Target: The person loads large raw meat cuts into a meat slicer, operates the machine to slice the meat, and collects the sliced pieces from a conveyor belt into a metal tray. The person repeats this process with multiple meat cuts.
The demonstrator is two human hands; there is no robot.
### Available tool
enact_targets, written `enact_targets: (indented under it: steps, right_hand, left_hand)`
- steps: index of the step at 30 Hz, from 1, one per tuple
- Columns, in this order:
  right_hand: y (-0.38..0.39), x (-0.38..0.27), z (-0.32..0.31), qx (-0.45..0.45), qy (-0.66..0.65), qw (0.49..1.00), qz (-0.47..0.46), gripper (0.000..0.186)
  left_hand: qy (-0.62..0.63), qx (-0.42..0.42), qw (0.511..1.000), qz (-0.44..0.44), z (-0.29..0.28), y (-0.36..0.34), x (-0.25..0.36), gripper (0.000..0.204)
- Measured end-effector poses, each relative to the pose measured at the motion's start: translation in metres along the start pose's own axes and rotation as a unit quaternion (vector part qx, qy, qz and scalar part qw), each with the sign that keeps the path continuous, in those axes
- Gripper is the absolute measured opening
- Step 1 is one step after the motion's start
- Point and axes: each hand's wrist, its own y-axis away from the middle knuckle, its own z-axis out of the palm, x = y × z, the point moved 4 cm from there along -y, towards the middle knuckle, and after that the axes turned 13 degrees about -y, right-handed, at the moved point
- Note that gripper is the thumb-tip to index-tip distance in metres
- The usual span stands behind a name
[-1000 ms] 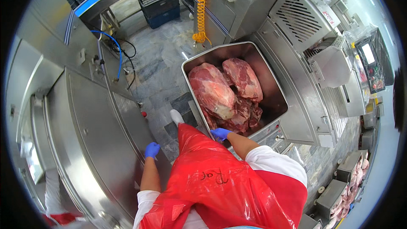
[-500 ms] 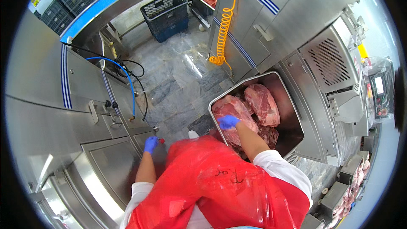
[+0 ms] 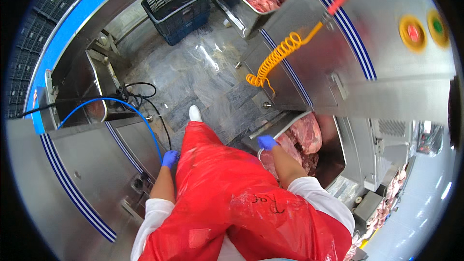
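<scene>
My left hand (image 3: 170, 158), in a blue glove, hangs beside my red apron (image 3: 222, 174), close to a thin blue hose (image 3: 155, 140). Its fingers are curled, and nothing shows in them. On the other side, my right hand (image 3: 267, 142), also gloved in blue, is over the near-left rim of a steel bin (image 3: 333, 140). Those fingers are curled too, with no held thing visible; whether they touch the rim is unclear. Large cuts of raw meat (image 3: 305, 133) lie in the bin, partly covered by my right forearm.
A dark plastic crate (image 3: 176, 12) stands ahead on the wet tiled floor (image 3: 208, 63), next to another meat-filled steel bin (image 3: 241, 17). Steel machine panels flank both sides. A coiled orange air hose (image 3: 278, 58) hangs at right; black cable (image 3: 140, 100) loops at left.
My view has shifted forward, and a white boot now shows beyond the apron. My right hand has gone from above the meat to the bin's rim. The bin appears farther back beside me.
</scene>
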Motion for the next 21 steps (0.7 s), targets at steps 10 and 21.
enact_targets:
  steps: [10, 21]
  right_hand:
    - [-0.018, -0.166, 0.005, 0.124, -0.27, 0.955, 0.002, 0.022]
    - [-0.077, -0.259, -0.009, 0.107, -0.175, 0.97, 0.132, 0.031]
  left_hand:
    - [-0.059, 0.017, 0.992, 0.109, -0.162, -0.137, 0.255, 0.021]
    - [-0.231, -0.043, 0.936, 0.261, -0.139, -0.273, 0.579, 0.026]
